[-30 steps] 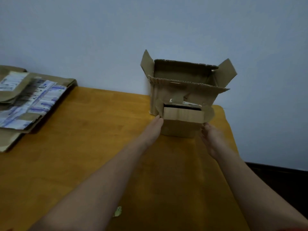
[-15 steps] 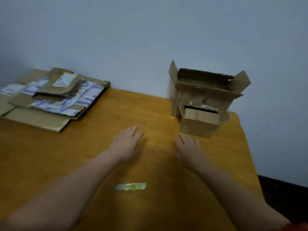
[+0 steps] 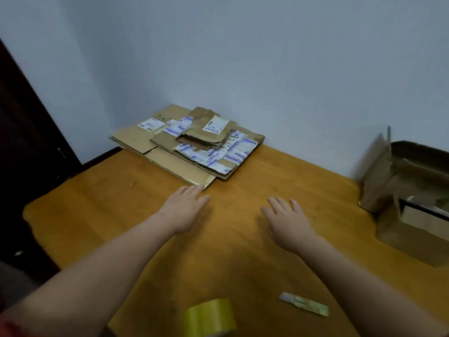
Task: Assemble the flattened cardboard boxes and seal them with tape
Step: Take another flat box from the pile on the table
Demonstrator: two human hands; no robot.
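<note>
Having released the open boxes (image 3: 410,222) at the right edge, we reach our left hand (image 3: 184,210) and right hand (image 3: 289,224), both empty with fingers straight, toward the flat stack (image 3: 170,164) at upper centre, likely starting another box; tape (image 3: 209,317) lies bottom centre.

Flattened boxes (image 3: 189,144) lie far-left on the table (image 3: 243,251) (by the wall), assembled boxes (image 3: 408,203) right, tape roll (image 3: 209,317) nearest.
</note>
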